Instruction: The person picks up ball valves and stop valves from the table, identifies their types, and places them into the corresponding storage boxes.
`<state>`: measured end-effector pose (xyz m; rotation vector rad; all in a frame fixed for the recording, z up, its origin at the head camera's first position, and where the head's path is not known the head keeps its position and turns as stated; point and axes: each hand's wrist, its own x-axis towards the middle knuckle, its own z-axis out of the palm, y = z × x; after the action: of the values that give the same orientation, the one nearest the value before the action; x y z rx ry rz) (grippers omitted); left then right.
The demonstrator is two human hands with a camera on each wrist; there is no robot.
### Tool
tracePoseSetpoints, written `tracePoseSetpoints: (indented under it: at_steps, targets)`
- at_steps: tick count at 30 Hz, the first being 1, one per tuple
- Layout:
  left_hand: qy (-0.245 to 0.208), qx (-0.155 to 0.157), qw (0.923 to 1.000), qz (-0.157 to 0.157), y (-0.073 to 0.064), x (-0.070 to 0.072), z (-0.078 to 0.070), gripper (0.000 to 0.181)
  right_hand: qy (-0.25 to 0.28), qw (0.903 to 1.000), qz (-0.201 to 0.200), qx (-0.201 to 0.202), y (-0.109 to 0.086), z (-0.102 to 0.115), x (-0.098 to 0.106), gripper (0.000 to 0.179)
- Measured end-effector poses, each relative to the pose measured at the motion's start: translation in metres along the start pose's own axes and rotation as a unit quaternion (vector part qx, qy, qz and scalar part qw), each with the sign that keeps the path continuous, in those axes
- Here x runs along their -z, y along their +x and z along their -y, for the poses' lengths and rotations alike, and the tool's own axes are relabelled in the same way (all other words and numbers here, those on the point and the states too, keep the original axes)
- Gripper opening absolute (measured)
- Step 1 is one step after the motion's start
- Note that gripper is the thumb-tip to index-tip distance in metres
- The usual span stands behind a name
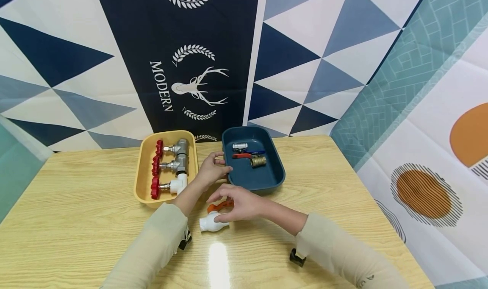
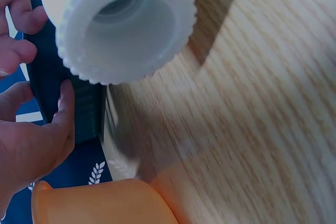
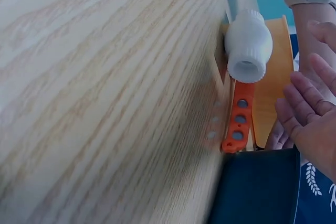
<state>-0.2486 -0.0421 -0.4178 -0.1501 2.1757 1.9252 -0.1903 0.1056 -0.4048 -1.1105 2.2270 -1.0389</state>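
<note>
A white plastic ball valve (image 1: 209, 223) with an orange lever handle (image 3: 240, 119) lies on the table. Over it hovers my right hand (image 1: 244, 202), thumb and fingers spread around the valve; the right wrist view shows a gap between them. My left hand (image 1: 211, 170) holds the left rim of a dark blue bin (image 1: 280, 176), thumb over the edge and fingers along the outer wall. Inside that bin are a brass valve (image 1: 258, 161) with a red lever and a small silver valve (image 1: 240, 146) with a blue lever.
Left of the blue bin stands a yellow bin (image 1: 139, 183), holding valves with red round handwheels (image 1: 155, 165). My left forearm crosses its front right corner. A patterned cloth (image 1: 293, 77) hangs behind the wooden table (image 1: 76, 221).
</note>
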Motion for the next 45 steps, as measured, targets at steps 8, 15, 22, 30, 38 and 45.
tracePoseSetpoints:
  at_steps: [8,15,22,30,38,45]
  targets:
    - [0.003,0.001,1.0,-0.003,0.001,0.0,0.0,0.062,-0.04,0.999,0.018,0.004,0.004,-0.003,-0.005,0.049]
    - [0.001,0.004,1.0,-0.003,0.002,0.0,0.001,0.062,-0.086,0.9957,0.03,0.016,0.009,-0.006,-0.008,0.05]
    - [-0.006,0.008,0.9999,-0.002,0.001,0.0,-0.001,0.062,-0.147,0.9879,0.031,0.041,0.012,-0.01,-0.012,0.055]
    - [-0.01,0.009,0.9999,0.005,0.001,0.0,0.001,0.062,-0.174,0.9836,0.04,0.025,0.014,-0.012,-0.016,0.058]
    - [-0.012,0.009,0.9999,0.005,0.001,0.0,0.001,0.062,-0.219,0.9741,0.057,0.002,0.017,-0.012,-0.021,0.066]
    - [-0.011,0.008,0.9999,0.007,0.001,0.001,0.001,0.061,-0.26,0.9635,0.062,-0.005,0.017,-0.01,-0.026,0.066]
